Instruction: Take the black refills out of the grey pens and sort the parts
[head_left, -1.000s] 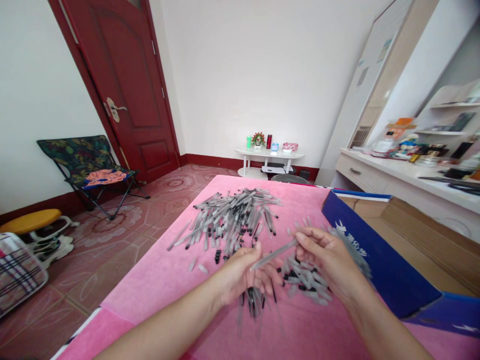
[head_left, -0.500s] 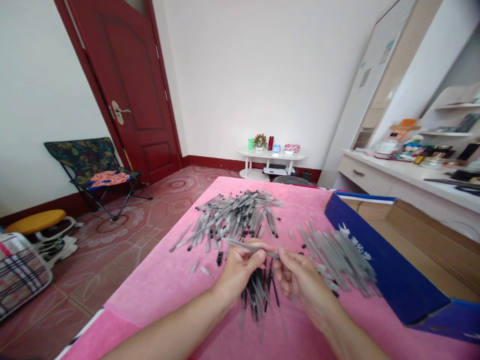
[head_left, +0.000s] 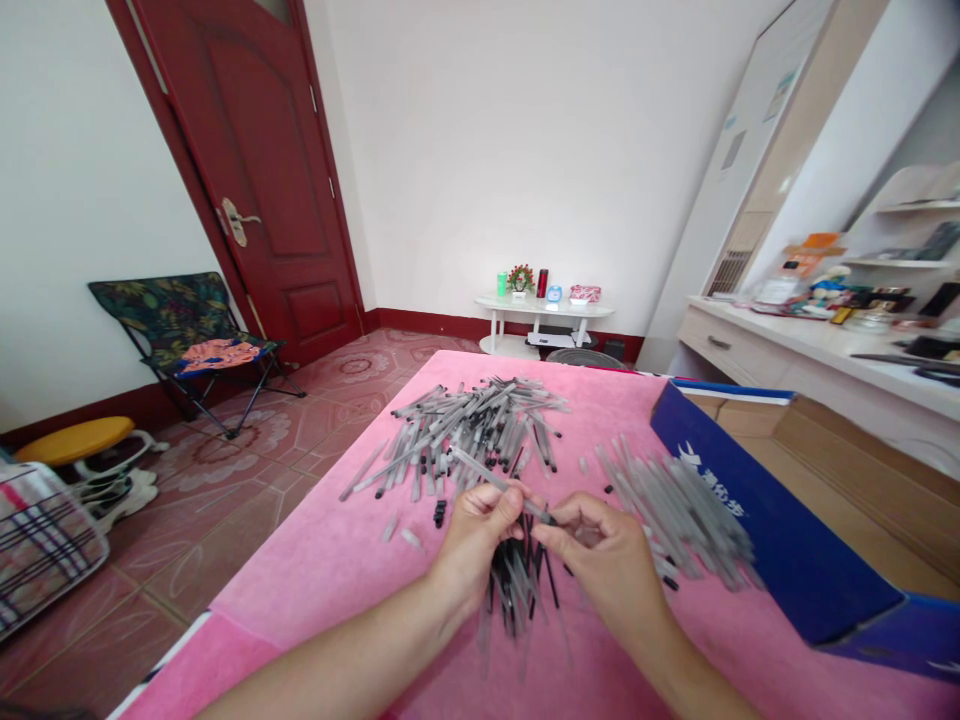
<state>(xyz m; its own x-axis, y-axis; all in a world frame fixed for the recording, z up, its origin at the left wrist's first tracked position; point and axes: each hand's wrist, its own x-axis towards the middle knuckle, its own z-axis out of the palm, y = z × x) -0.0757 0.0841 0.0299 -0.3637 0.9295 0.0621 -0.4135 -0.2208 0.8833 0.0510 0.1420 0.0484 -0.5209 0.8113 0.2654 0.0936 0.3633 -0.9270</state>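
Note:
My left hand is closed around a translucent grey pen, which slants from upper left to lower right. My right hand pinches the pen's dark lower-right end; whether that dark piece is separate is too small to tell. Under my hands lies a bunch of thin black-and-clear pen refills, partly hidden by them. Beyond is a jumbled heap of grey pens with black ends. To the right, grey pen barrels lie roughly side by side. Small black caps rest left of my left hand.
A pink cloth covers the table. At its right stands an open blue cardboard box. Two small pale pieces lie near my left forearm. Farther off are a white side table, a folding chair and a cluttered counter.
The pen has tilted more steeply, its far end rising. My right hand has turned, its fingers now over the pen's lower end. My left hand keeps its hold.

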